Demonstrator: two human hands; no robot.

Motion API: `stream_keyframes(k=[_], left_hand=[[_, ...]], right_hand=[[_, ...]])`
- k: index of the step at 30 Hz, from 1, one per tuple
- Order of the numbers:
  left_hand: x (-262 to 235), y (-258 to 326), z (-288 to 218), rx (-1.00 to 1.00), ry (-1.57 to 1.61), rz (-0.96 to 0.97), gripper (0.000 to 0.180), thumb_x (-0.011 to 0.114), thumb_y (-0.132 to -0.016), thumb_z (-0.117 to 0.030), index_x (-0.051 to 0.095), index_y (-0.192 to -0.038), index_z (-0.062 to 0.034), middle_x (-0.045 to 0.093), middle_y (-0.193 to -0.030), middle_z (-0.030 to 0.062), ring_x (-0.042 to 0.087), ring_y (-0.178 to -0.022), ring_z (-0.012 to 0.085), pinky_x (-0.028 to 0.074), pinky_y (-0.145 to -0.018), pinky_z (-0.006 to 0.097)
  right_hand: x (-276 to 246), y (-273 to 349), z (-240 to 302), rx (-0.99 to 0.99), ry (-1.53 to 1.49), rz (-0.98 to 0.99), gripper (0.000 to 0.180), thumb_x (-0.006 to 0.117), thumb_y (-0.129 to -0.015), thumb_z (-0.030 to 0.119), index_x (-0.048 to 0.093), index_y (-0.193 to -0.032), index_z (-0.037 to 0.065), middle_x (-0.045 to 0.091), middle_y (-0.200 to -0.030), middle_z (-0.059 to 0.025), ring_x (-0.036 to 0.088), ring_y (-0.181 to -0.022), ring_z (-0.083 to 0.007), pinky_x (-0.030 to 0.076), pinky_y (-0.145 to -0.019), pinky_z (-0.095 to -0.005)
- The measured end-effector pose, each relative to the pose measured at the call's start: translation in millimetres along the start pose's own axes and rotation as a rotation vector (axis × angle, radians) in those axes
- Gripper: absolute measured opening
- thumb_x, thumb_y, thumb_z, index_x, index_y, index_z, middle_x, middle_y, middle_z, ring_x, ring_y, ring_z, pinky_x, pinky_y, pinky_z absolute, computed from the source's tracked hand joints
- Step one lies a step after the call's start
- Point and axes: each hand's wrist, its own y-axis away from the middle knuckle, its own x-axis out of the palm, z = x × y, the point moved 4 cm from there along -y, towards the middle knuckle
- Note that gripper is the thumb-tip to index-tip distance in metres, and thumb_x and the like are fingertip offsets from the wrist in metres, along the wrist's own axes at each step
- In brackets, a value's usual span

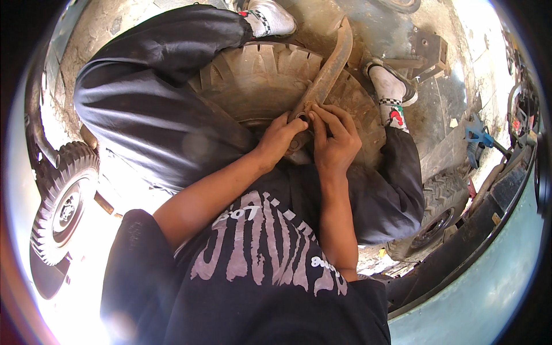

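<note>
- At frame centre, left hand and right hand are both gripping the rusty iron bar's lower end.
- Bar is running toward 12 o'clock over the tyre; probably heavy, stiff, gritty — best held low.

You are in a tire repair yard, a place where people fix wheels outside. A big dusty tire lies flat on the dirty concrete floor. A rusty metal bar rests on it. Another knobby wheel stands on your left, and one more sits on your right. A blue tool lies near scraps and the edge of a dark vehicle.
</note>
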Motion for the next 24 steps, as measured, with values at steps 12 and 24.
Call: stream_keyframes(k=[12,24], left_hand=[[-7.9,-10.0,-11.4,0.216,-0.622,-0.15,0.055,0.089,-0.08,-0.033,0.069,-0.117,0.0025,0.077,-0.111,0.0217,0.076,-0.104,0.0342,0.058,-0.091,0.044],[-2.5,-4.4,-15.9,0.205,-0.656,-0.196,0.05,0.09,-0.077,-0.028,0.071,-0.113,0.0027,0.078,-0.107,0.0208,0.077,-0.105,0.0301,0.058,-0.089,0.042]], right_hand=[[17.4,-33.7,-4.3,-0.194,-0.099,0.273,0.024,0.079,-0.09,0.001,0.083,-0.111,0.011,0.069,-0.092,-0.011,0.072,-0.08,-0.0301,0.058,-0.073,-0.0393],[14.4,-25.8,-6.4,-0.199,-0.077,0.211,0.025,0.078,-0.089,0.002,0.083,-0.111,0.012,0.063,-0.087,-0.0115,0.07,-0.077,-0.0302,0.057,-0.069,-0.0412]])
